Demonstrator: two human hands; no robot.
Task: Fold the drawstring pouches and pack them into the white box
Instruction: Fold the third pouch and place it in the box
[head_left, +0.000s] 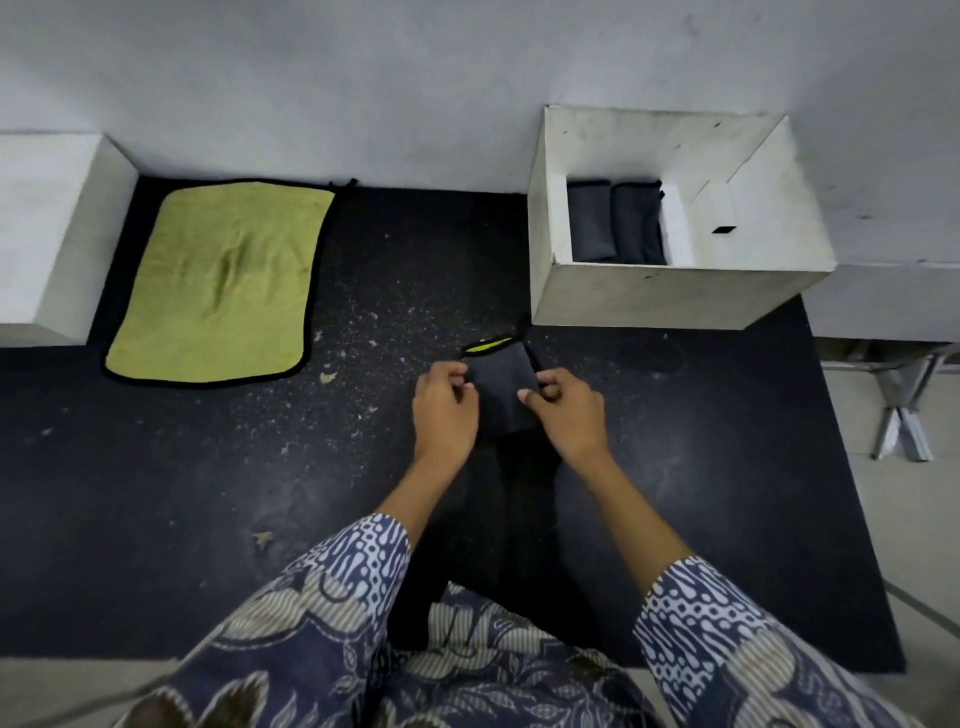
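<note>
A folded dark grey pouch (504, 387) with a yellow-green lining showing at its far end lies on the black mat (363, 493), just in front of the white box (649, 296). My left hand (444, 410) pinches its left edge. My right hand (566, 410) pinches its right edge. Two folded dark pouches (615, 221) lie side by side inside the box, against its left wall. A yellow-green pouch (218, 280) with black trim and a drawstring lies flat and unfolded at the far left of the mat.
A white block (57, 228) stands at the far left edge beside the flat pouch. A grey wall runs behind the mat. Metal legs (898, 410) show on the floor at the right. Small scraps of debris dot the mat.
</note>
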